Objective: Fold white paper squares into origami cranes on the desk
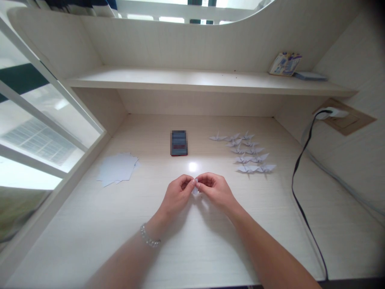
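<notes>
Between my two hands is a small folded piece of white paper (195, 191), mostly covered by the fingers. My left hand (181, 192), with a beaded bracelet (148, 237) on its wrist, pinches the paper from the left. From the other side my right hand (217, 190) pinches it too, thumb and fingertips nearly touching those of the left. Beyond and to the right stand several white paper cranes (249, 159) in loose rows. A fanned stack of white paper sheets (117, 168) lies to the left.
A dark rectangular device (179, 143), its face blurred out, lies beyond my hands. At the right, a black cable (296, 180) runs from the wall socket (345, 116) down to the desk's front edge. A shelf (192, 77) spans the back, with a small colourful packet (285, 64) on it.
</notes>
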Demonstrator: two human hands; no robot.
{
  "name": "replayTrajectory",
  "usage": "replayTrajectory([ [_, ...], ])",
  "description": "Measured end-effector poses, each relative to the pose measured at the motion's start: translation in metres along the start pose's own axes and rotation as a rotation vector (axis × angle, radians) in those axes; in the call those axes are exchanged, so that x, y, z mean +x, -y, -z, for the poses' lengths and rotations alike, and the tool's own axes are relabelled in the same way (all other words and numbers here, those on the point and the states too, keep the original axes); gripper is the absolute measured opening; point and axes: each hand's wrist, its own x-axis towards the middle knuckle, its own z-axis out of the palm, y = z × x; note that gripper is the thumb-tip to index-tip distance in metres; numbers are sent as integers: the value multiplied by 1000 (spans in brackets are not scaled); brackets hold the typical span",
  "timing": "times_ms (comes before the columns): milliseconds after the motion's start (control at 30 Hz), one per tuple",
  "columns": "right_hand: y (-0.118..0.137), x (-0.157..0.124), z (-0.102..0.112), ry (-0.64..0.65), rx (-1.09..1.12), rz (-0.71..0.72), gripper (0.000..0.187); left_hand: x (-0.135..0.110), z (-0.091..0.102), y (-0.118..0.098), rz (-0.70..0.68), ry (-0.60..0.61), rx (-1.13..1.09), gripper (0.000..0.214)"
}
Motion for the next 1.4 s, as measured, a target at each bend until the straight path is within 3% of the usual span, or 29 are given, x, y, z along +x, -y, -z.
replayTrajectory([
  [467, -2, -1, -4, -39, 63, 0, 19, 3, 5, 4, 41, 53, -107, 21],
  [767, -5, 0, -9, 57, 146, -62, 32, 5, 4, 10, 61, -140, -153, 24],
  [1100, -1, -2, -5, 58, 68, -9, 22, 2, 5, 5, 107, 86, -181, 23],
  [1267, -1, -2, -8, 13, 30, -9, 27, 3, 4, 7, 92, -3, -150, 23],
  [1400, -2, -3, -9, 65, -94, -36, 17, 3, 5, 5, 77, -59, -141, 22],
])
